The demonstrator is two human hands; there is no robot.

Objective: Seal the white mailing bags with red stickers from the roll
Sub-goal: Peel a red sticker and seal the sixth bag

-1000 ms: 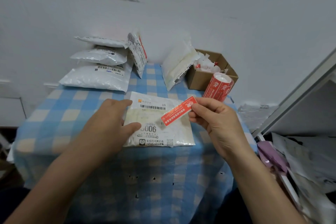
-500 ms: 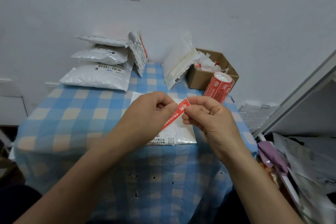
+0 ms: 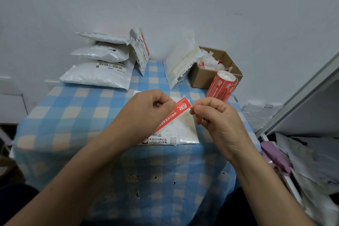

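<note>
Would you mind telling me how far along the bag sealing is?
Done: the upright bag at the back carries a red strip. In hand: the left hand and right hand pinch a red sticker above the flat bag, not yet stuck down. Left: that bag and the leaning bag by the box, which shows no sticker; the stacked bags hide their seals.

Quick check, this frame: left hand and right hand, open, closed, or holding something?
Left hand: fingers pinching the red sticker partway along it.
Right hand: fingers pinching the same sticker's upper end.
</note>
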